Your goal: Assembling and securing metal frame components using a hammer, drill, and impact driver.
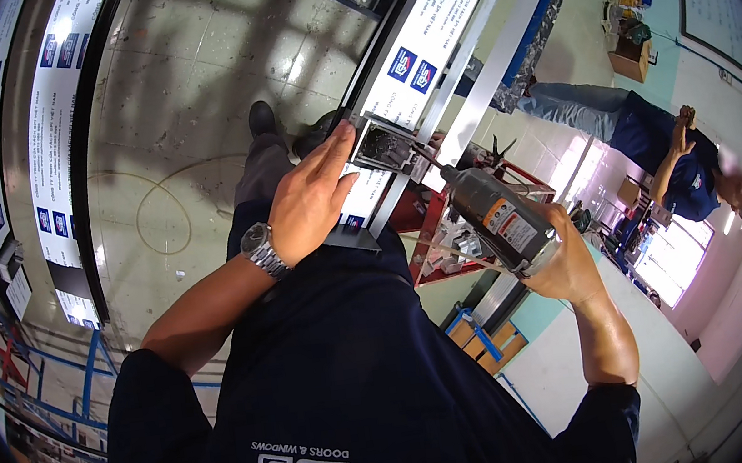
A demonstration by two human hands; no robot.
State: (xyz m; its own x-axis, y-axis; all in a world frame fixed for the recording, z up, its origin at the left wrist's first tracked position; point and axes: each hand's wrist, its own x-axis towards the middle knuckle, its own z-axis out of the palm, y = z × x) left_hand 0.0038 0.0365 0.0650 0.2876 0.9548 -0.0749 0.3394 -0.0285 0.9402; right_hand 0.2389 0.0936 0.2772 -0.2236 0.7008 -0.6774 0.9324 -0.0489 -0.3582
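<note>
My right hand (552, 256) is wrapped round the dark grey body of a power screwdriver (503, 221) with an orange and white label. Its thin bit reaches up and left to a dark metal bracket (383, 148) at the near end of a long profile (403, 72) covered in printed white film. Against the left side of that end lies my left hand (316, 192), fingers stretched out along the edge and thumb apart. A metal watch (263, 250) sits on my left wrist. Where the bit meets the bracket is too small to make out.
More film-covered profiles (57, 130) stand at the left, near a blue metal rack (60, 395). A thin hose (147, 197) loops on the tiled floor. Right of the work is a red stand (446, 246) holding small parts. Another person (669, 152) stands farther right.
</note>
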